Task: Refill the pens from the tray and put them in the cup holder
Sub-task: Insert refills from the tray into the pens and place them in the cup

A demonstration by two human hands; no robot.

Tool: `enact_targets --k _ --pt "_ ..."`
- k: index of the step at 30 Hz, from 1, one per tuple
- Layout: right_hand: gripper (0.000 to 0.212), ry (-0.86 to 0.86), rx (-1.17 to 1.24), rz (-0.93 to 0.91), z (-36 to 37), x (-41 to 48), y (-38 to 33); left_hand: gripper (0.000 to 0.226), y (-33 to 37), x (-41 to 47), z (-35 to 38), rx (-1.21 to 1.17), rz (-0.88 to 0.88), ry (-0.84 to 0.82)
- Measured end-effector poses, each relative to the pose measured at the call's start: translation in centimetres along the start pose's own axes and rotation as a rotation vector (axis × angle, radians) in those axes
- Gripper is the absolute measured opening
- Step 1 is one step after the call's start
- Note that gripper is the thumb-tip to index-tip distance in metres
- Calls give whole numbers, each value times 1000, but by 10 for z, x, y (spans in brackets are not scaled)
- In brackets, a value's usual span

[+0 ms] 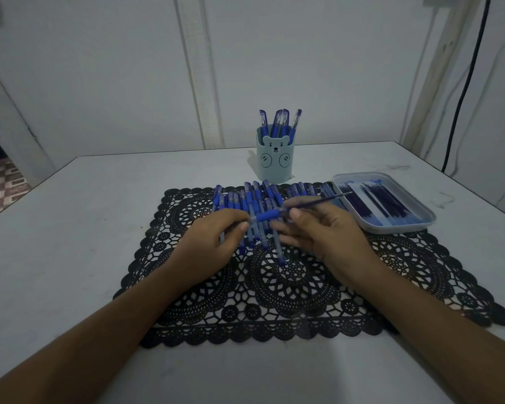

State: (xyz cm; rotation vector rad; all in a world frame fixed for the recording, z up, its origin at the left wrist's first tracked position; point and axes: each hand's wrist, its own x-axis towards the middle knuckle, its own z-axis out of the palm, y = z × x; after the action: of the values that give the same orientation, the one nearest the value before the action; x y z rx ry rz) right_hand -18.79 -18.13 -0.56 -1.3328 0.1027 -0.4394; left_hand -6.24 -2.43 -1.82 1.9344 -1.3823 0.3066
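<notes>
Your left hand (216, 237) has its fingertips and thumb closed on the pale end of one pen (267, 216), held level above the far half of the black lace mat (274, 293). Your right hand (321, 231) pinches one thin refill (318, 201) between thumb and fingers, right where it meets the pen's blue rubber sleeve. The rest of the refill sticks out, slanting towards the mat's far right corner. Both hands hover close together over the mat, with the pen bridging the gap between them. Under and beyond them, on the far half of the mat, lies a pile of loose pens (247, 199). There are well over a dozen, with blue caps and sleeves, and they overlap too much for an exact count. One shallow tray (400, 228) sits on the mat's far right corner. It holds a row of dark refills (376, 205) lying side by side, too dim and close-packed to number. One pale cup holder (274, 170) with a bear face on it stands just past the middle of the mat's far edge. The capped pens (283, 121) in it stand upright. You can make out four caps plainly, and a fifth may be tucked among them. The mat lies on one white table (70, 243), and one black cable (464, 83) hangs down the wall beyond the mat's right side.
</notes>
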Motion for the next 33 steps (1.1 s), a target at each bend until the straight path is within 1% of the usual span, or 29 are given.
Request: enact_targets --k 2,3,5,8,11,13,15,17,19,20,23,25,27,29,31,33 --pt "22 14 -68 -11 1 -1 0 32 -1 0 0 -3 -3 3" --pt "22 38 -92 -28 0 -1 -1 29 -1 0 0 -11 -19 9" --pt "16 136 -158 -88 0 0 -3 22 -2 1 0 -37 -59 36" --pt "10 288 -113 -203 -1 0 -8 19 -1 1 -1 -59 -84 69" --pt "12 316 -194 -257 -3 -1 -9 19 0 0 -2 -50 -74 50" --pt "13 249 -360 -207 -5 -1 -8 19 1 0 -2 -32 -58 38" --pt "13 154 -629 -187 -7 -1 -4 19 2 0 -2 -26 -55 38" --pt "15 137 -844 -250 -8 0 -3 19 1 0 -2 -32 -66 49" --pt "17 151 -991 -323 -9 -1 -8 19 1 0 -2 -36 -78 64" --pt "17 124 -1074 -346 -10 -1 -11 19 1 1 -2 -38 -80 69" --pt "24 -110 -1366 -295 -14 -5 -17 18 1 1 -2 -50 -89 74" --pt "27 -235 -1488 -254 -16 -7 -16 17 1 1 -2 -52 -88 70" --pt "25 -295 -1512 -247 -13 -8 -13 17 1 0 -2 -36 -81 66" --pt "23 -313 -1509 -248 -10 -7 -10 18 1 0 -2 -24 -79 58" --pt "21 -235 -1437 -230 -10 -6 -11 18 1 0 -2 -16 -77 50" --pt "14 -64 -1239 -185 -11 -5 -13 20 0 0 -1 1 -66 36"
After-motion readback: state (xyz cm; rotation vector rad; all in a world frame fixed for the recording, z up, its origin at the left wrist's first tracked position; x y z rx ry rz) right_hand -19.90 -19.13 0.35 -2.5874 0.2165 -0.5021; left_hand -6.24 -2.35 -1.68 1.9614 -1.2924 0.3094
